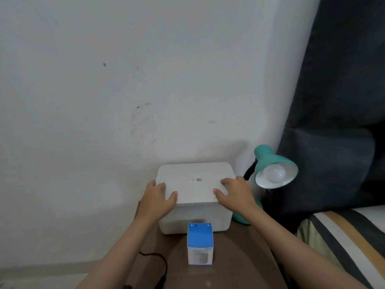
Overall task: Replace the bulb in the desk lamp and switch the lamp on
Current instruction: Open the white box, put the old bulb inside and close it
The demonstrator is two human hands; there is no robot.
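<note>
A teal desk lamp [268, 161] stands at the right of a small brown table [239, 257], its shade tilted toward me with a white bulb [274, 173] inside, unlit. A blue and white bulb box [200, 245] stands upright at the table's middle front. Behind it sits a white foam box [195, 184] with a lid. My left hand [159, 198] grips the lid's front left corner. My right hand [234, 193] grips its front right corner, just left of the lamp shade.
A black cord [158, 261] runs over the table's left front. A white wall [125, 80] stands behind. A dark headboard [337, 101] and striped bedding [343, 243] lie close on the right.
</note>
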